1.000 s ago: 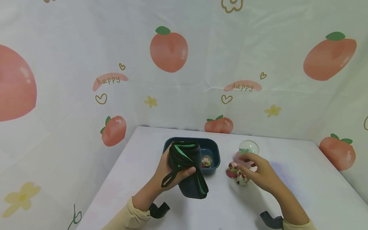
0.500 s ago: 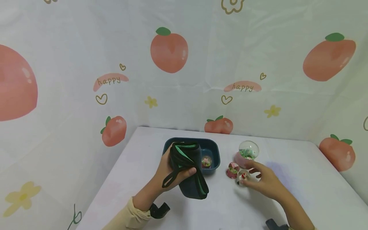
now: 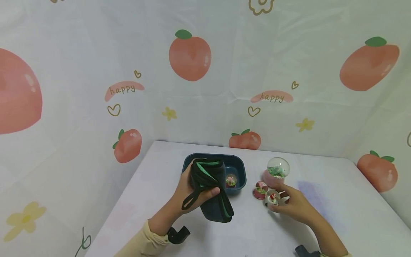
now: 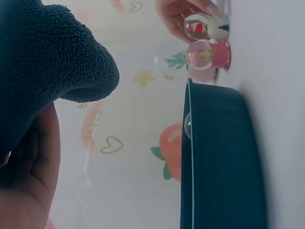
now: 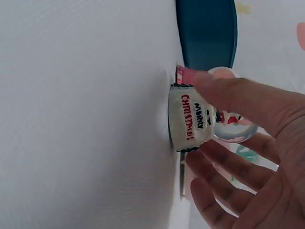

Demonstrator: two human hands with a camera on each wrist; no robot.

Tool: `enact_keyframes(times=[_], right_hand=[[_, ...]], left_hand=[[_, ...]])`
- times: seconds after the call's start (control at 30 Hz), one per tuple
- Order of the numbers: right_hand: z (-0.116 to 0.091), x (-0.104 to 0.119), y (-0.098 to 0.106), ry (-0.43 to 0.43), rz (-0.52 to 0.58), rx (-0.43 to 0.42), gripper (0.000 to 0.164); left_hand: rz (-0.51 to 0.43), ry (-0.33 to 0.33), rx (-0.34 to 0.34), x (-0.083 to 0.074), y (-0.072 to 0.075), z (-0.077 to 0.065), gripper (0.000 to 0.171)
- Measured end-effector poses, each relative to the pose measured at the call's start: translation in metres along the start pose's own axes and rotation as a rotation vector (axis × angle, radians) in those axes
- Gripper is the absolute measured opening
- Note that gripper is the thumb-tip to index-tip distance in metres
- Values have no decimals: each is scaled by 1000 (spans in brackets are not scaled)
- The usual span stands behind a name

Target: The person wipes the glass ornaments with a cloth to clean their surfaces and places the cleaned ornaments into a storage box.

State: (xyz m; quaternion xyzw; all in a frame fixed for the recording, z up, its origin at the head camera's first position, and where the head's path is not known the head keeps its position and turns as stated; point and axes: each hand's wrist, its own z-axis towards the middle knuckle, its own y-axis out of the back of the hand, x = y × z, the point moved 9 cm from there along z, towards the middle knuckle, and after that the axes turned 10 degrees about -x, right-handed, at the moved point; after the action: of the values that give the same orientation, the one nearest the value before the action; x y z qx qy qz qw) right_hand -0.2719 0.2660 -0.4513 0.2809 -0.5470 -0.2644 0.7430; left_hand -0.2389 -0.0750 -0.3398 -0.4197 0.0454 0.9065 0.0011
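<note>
White-based snow globe (image 3: pixel 272 198), lettered "Merry Christmas": upright on the worktop (image 3: pixel 247 228). Right hand (image 3: pixel 297 205) at its side, thumb and curled fingers (image 5: pixel 228 162) gripping it. Pink-based small globe (image 3: pixel 260 190) just beside it; large globe (image 3: pixel 278 170) behind. Left hand (image 3: pixel 184 188) grips a folded dark towel (image 3: pixel 213 203) with green inner edges, raised in front of the blue tray (image 3: pixel 240 167). Tray contains one further small globe (image 3: pixel 231 180). Fruit-printed backdrop (image 3: pixel 212 114) beyond.
</note>
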Motion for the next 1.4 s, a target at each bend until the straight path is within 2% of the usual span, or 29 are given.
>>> enact_keyframes(times=[0.23,0.53,0.73,0.97,1.13,1.4], right_hand=[[2,-4,-5,-1,7,22,62],[2,-1,-4,25,38,9,58],[0,8,6,100,70,-49,53],[-2,17,22,90,96,-95,59],[-2,35,29,123,177,-126,58],[-6,80,45,288,187,-267,65]], left_hand=[[7,-4,-2,0,0,0,63],[10,1,2,0,0,1,64],[15,-4,2,1,1,1,64],[19,-6,1,0,1,1,65],[19,-3,0,-1,0,1,65],[42,-5,-1,0,-1,0,66]])
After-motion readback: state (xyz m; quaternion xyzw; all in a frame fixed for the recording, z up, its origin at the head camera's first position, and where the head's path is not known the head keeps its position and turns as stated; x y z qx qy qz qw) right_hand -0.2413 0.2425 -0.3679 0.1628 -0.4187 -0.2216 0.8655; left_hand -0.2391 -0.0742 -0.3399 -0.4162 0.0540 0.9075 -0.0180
